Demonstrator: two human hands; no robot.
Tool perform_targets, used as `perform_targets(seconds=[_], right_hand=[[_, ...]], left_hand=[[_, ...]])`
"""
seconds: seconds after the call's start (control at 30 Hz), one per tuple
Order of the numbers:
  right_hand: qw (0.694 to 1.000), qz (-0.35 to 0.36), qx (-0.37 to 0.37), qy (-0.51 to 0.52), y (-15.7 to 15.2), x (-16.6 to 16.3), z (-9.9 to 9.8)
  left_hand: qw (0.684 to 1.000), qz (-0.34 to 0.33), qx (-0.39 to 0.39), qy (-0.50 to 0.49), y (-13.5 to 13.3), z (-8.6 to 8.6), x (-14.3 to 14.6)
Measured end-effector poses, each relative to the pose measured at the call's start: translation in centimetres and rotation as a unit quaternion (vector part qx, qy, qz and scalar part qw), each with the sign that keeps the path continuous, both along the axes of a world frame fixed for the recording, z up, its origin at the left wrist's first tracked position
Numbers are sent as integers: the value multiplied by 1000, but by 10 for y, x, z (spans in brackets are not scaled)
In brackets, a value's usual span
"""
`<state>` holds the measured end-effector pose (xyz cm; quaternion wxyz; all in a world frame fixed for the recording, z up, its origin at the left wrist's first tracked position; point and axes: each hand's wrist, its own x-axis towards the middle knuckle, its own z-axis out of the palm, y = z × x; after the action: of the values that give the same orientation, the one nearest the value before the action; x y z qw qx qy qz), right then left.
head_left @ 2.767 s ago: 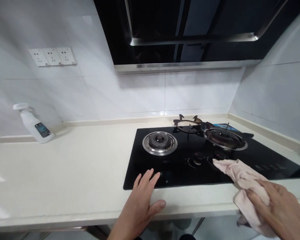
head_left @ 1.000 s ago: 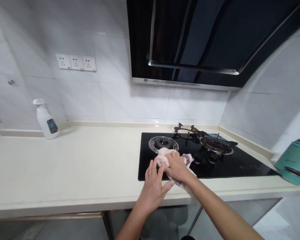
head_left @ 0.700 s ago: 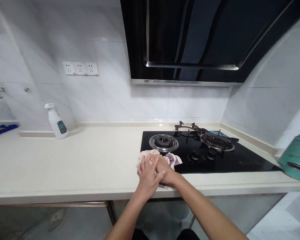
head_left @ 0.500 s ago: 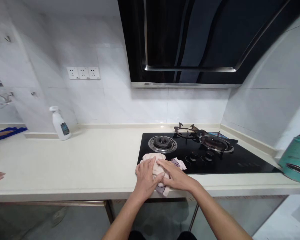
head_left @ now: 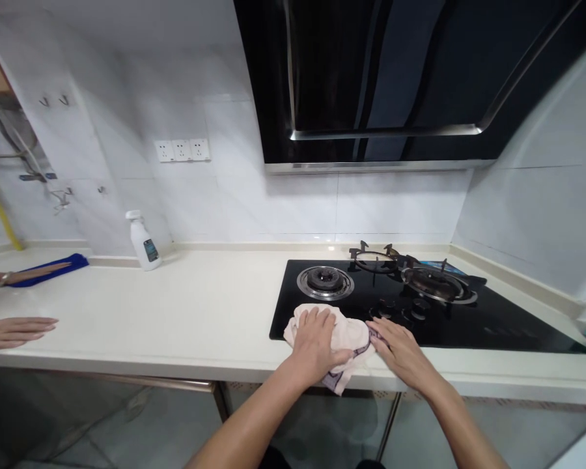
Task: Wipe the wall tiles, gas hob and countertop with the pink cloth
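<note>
While the left hand (head_left: pixel 315 342) lies directly upon the left part of the cloth (head_left: pixel 354 333), the right hand (head_left: pixel 398 348) meets only its right end; the left is thus the nearer. Cloth at the front left of the hob (head_left: pixel 478 329), lapping onto the counter (head_left: pixel 215 312), one corner over the front edge; long axis roughly left to right. Left hand palm down, flat, unclenched; right palm down, fingertips at the border, whether pinching or merely touching cannot be told. Cloth pale pink, rumpled, purple-patterned along its border.
</note>
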<state>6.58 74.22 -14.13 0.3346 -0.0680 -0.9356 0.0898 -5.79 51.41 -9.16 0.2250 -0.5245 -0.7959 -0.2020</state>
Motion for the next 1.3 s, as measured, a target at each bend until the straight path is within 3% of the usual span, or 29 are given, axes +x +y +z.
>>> perform_targets(seconds=[0.13, 0.23, 0.37, 0.57, 0.7, 0.83, 1.0, 1.2, 1.3], right_hand=[[998, -33, 7, -45, 4, -4, -14], [998, -43, -4, -50, 2, -5, -17], [996, -55, -18, -67, 2, -5, -16], [997, -50, -17, -63, 3, -6, -16], [998, -49, -10, -40, 5, -7, -17], [999, -45, -9, -27, 6, -7, -18], [999, -28, -45, -10, 10, -6, -20], [984, 31, -169, 40, 18, -1, -18], [977, 18, -205, 54, 20, 3, -17]], left_hand=[[1000, 26, 8, 11, 1, -3, -12], [998, 50, -35, 22, -2, 5, -28], [983, 144, -110, -2, -2, 23, -70], [953, 278, -118, -30, -1, 49, -144], [945, 298, -129, -31, 4, 59, -160], [949, 274, -150, -32, 8, 61, -143], [961, 204, -187, -17, 8, 54, -86], [983, -9, -181, 39, 47, 23, 11], [987, -54, -141, 59, 69, 6, 41]])
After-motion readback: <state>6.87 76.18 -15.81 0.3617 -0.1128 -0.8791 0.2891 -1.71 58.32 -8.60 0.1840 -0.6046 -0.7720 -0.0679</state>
